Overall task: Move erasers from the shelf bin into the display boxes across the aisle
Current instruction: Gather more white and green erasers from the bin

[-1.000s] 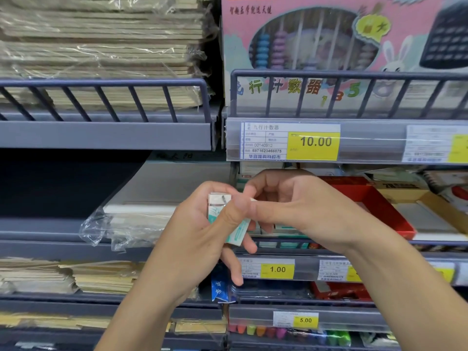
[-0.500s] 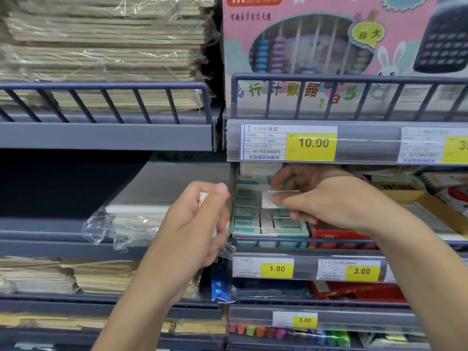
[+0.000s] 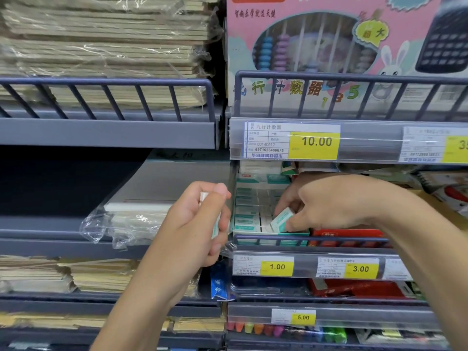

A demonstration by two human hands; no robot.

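The right hand [image 3: 326, 203] reaches into the box of erasers [image 3: 249, 211] on the middle shelf, its fingers [image 3: 291, 225] pinching one tilted eraser [image 3: 281, 219] by its end, half lifted out of the packed rows. The left hand [image 3: 195, 224] hangs just beside the box, out in front of the shelf rail [image 3: 316, 240], fingers curled round a few erasers [image 3: 215, 228] already gathered, only their white and teal edges showing. Below the rail sits a yellow price tag [image 3: 277, 266] reading 1.00. A pink abacus box [image 3: 329, 46] stands on the shelf above.
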